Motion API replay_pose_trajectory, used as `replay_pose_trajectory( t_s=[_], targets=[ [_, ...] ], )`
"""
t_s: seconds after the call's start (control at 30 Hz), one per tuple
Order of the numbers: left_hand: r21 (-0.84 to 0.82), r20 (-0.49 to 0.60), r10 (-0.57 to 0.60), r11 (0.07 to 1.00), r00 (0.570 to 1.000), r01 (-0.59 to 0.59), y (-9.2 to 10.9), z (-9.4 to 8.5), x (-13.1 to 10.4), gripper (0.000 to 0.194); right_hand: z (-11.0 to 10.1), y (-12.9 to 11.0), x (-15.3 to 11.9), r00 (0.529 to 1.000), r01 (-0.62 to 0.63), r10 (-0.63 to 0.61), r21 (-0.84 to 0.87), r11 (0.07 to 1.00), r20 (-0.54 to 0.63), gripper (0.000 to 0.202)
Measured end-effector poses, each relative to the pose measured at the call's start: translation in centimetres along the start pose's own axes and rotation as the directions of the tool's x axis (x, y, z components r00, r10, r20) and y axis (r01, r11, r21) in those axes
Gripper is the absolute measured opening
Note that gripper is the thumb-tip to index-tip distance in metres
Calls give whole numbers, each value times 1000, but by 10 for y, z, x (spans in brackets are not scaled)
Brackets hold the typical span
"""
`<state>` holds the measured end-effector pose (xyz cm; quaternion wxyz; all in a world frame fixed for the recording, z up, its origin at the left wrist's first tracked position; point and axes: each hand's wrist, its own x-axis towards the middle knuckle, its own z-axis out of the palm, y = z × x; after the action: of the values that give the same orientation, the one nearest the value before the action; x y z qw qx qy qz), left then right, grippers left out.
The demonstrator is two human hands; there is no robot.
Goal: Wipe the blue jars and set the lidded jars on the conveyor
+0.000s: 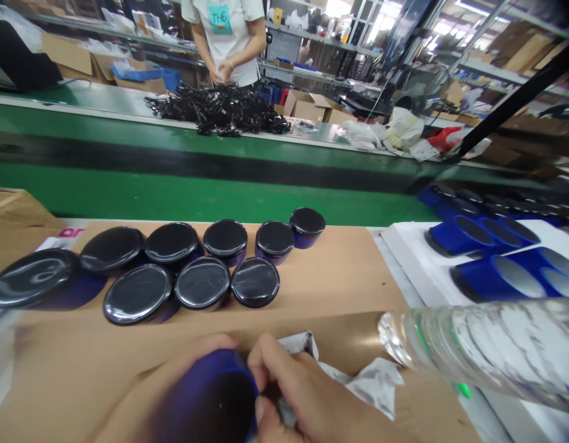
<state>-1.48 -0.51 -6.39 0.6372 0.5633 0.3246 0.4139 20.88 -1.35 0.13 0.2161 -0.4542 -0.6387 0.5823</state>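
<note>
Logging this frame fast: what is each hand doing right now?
Left hand: closed around the blue jar.
Right hand: fingers pinched at the jar's rim, beside white paper.

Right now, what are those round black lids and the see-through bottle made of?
The black lids look like glossy plastic, or maybe coated metal: they mirror the ceiling lights. The bottle seems to be thin clear plastic, with ribs and shiny glints, though it is blurred. The sheet under the lids looks like plain brown cardboard, matte.
</note>
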Motion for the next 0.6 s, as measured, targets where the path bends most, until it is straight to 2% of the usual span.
replay_pose_trajectory(
  t_s=[0.07,0.13,0.2,0.23,0.27,0.33,0.43,0.5,0.6],
  targets=[
    [116,118,41,992,992,-55,0,-21,5,70,0,1,1,1000,21,-22,-32,999,-20,29],
    [213,276,17,974,961,-78,5,-42,16,84,2,0,2,998,-12,8,-76,997,-58,30],
    [248,367,-27,966,930,-69,12,-52,29,86,4,-2,2,994,-67,61,-78,995,-88,32],
    [248,374,-44,967,926,-54,15,-52,35,83,4,-3,2,993,-86,81,-54,995,-86,32],
    [248,353,-55,968,934,-37,19,-48,39,80,4,-4,2,993,-96,95,-20,995,-73,32],
    [233,223,-60,972,973,6,24,-32,44,76,2,-5,1,997,-73,73,22,997,-23,32],
    [186,40,-87,979,995,78,29,-4,41,78,2,-4,1,998,-66,65,-49,997,-27,30],
    [171,19,-109,980,994,104,29,5,35,80,4,-2,2,995,-88,83,-76,993,-63,31],
    [156,-5,-136,979,991,135,21,6,18,82,6,2,2,997,-47,49,23,999,-61,29]
  ],
)
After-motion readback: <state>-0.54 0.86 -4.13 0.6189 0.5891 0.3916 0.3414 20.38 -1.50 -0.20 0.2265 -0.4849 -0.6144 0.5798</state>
